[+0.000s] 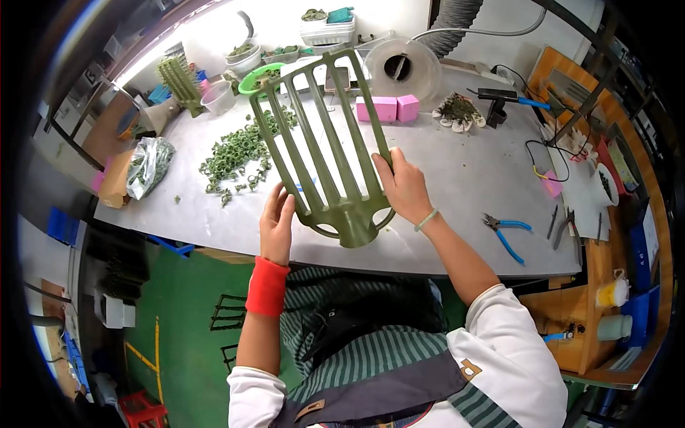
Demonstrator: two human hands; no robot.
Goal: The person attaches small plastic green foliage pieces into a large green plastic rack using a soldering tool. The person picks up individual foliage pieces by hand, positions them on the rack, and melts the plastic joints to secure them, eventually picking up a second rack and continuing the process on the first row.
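An olive-green slotted frame [334, 153] with long parallel bars and a round socket at its lower end is held up above the grey table. My right hand [408, 187] grips its right side bar, thumb in front. By the frame's lower left edge is my left hand [276, 225], fingers stretched upward and the thumb close to the rim; whether it touches cannot be told. Behind the frame lies a loose pile of small green pieces [235, 157], partly hidden by it.
On the grey table [428, 250] lie blue-handled pliers [508, 232], pink blocks [385, 109], stained gloves [458, 114] and a clear bag [150, 165] of green pieces. A green bowl [250, 85] and a clear round duct hood [402, 73] stand behind. Cables run at the right.
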